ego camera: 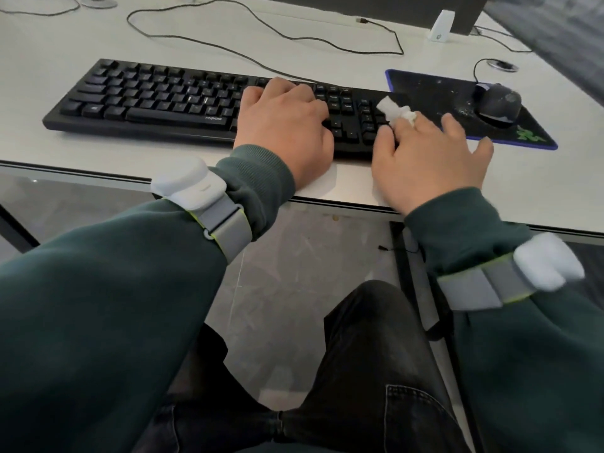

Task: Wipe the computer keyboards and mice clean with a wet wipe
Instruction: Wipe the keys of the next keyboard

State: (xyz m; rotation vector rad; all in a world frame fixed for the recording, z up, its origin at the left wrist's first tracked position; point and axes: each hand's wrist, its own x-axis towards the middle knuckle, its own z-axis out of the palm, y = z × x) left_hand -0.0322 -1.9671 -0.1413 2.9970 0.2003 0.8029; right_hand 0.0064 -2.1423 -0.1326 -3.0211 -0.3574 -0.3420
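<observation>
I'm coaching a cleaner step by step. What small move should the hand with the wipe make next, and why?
Probably sweep the wet wipe across the keys under it: the right hand holds it at the right end of the keyboard, while the left hand rests on the keys beside it.

Keyboard (157,99), right hand (431,161) atop — holding wipe (394,110)

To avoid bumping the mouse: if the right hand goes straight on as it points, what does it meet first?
The right hand, with its wet wipe leading, would likely meet the far number-pad keys of the keyboard first; the mouse lies off to the right.
</observation>
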